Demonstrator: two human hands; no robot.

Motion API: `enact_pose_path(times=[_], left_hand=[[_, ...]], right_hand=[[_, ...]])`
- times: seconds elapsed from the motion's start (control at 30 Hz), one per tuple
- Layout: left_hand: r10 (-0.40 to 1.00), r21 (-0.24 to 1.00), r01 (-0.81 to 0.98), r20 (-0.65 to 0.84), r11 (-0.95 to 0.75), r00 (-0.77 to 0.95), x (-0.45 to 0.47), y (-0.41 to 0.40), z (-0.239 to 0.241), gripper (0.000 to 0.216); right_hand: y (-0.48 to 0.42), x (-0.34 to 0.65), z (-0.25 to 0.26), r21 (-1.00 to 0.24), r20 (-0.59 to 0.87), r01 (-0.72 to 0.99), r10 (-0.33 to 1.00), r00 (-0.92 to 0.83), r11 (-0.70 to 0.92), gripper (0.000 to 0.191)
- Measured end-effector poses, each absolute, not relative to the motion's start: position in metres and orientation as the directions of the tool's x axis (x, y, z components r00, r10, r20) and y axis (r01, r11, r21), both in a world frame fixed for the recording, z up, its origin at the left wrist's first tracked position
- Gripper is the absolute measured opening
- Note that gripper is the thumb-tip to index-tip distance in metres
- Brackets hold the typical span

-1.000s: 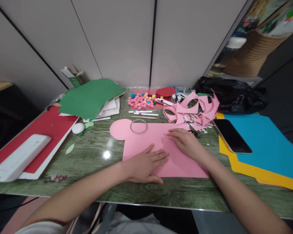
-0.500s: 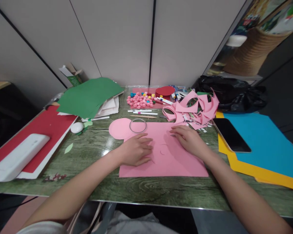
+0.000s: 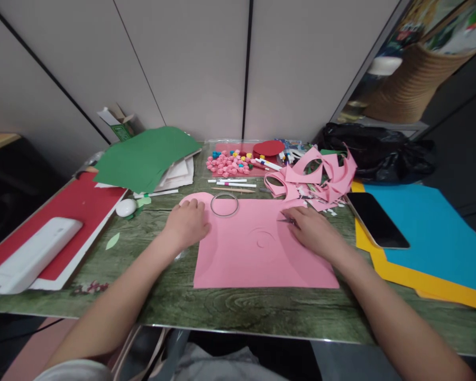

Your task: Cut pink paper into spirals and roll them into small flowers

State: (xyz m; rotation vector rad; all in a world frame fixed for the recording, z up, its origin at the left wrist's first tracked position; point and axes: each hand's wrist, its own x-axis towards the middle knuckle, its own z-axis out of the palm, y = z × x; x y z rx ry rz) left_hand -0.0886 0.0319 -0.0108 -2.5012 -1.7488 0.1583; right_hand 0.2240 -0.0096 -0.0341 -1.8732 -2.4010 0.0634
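Note:
A pink paper sheet [image 3: 238, 259] lies flat in front of me, with a curved line and a small ring-like mark on its middle. Over a pink paper circle [image 3: 196, 196] at the sheet's upper left is my left hand [image 3: 186, 222], its fingers curled down and closed on the circle; the fingertips are hidden. My right hand [image 3: 307, 225] rests on the sheet's right side, closed around a small dark pointed tool [image 3: 286, 220], most of which the fingers hide. A thin round ring [image 3: 224, 205] lies across the sheet's top left corner.
Behind the sheet are white pens [image 3: 232, 183], a clear tray of pink pieces [image 3: 228, 163] and pink paper scraps [image 3: 321, 177]. A phone [image 3: 376, 219] lies on blue paper [image 3: 436, 233] at right. Green paper [image 3: 143, 159] and a white device [image 3: 35, 254] on red paper are left.
My left hand has moved left and up from the sheet onto the pink circle, and its fingers have curled. The tool's dark tip shows more clearly at my right hand, which has barely moved.

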Motion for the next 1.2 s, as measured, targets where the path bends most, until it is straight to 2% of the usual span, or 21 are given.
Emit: enact_pose_path(times=[0.1, 0.2, 0.27, 0.33, 0.47, 0.53, 0.6, 0.73, 0.93, 1.07, 1.2], left_hand=[[0.906, -0.061, 0.908, 0.067, -0.415, 0.419, -0.076, 0.032, -0.022, 0.026], [0.818, 0.081, 0.817, 0.15, -0.571, 0.556, -0.065, 0.034, -0.033, 0.023], [0.805, 0.126, 0.797, 0.174, -0.59, 0.568, -0.06, 0.035, -0.038, 0.018], [0.806, 0.154, 0.794, 0.193, -0.588, 0.56, -0.057, 0.033, -0.039, 0.017], [0.791, 0.252, 0.751, 0.238, -0.61, 0.563, -0.049, 0.018, -0.034, 0.014], [0.751, 0.396, 0.639, 0.312, -0.66, 0.582, -0.044, 0.006, -0.03, 0.011], [0.717, 0.462, 0.552, 0.38, -0.694, 0.584, -0.039, -0.005, -0.027, 0.009], [0.671, 0.455, 0.493, 0.491, -0.742, 0.555, -0.032, -0.017, -0.025, 0.006], [0.666, 0.454, 0.489, 0.535, -0.745, 0.519, -0.032, -0.017, -0.02, 0.007], [0.637, 0.422, 0.48, 0.566, -0.769, 0.523, -0.033, -0.017, -0.019, 0.009], [0.626, 0.422, 0.463, 0.563, -0.78, 0.54, -0.033, -0.019, -0.021, 0.01]], right_hand=[[-0.011, 0.222, -0.031, -0.023, 0.076, 0.985, 0.983, -0.17, 0.172, 0.039], [-0.012, 0.219, -0.028, -0.005, 0.107, 0.99, 0.984, -0.141, 0.142, 0.039], [-0.012, 0.215, -0.027, -0.014, 0.136, 0.99, 0.981, -0.14, 0.143, 0.036], [-0.014, 0.208, -0.027, -0.097, 0.194, 0.976, 0.965, -0.175, 0.196, 0.03], [-0.025, 0.188, -0.026, -0.411, 0.384, 0.804, 0.882, -0.273, 0.428, 0.023], [-0.032, 0.177, -0.024, -0.485, 0.451, 0.722, 0.849, -0.276, 0.493, 0.028], [-0.038, 0.168, -0.023, -0.503, 0.51, 0.677, 0.817, -0.27, 0.538, 0.032], [-0.044, 0.162, -0.024, -0.483, 0.573, 0.658, 0.777, -0.26, 0.577, 0.03], [-0.043, 0.161, -0.026, -0.466, 0.611, 0.637, 0.744, -0.272, 0.615, 0.028], [-0.045, 0.16, -0.024, -0.52, 0.614, 0.597, 0.753, -0.236, 0.611, 0.024], [-0.048, 0.161, -0.02, -0.646, 0.504, 0.574, 0.846, -0.174, 0.503, 0.012]])
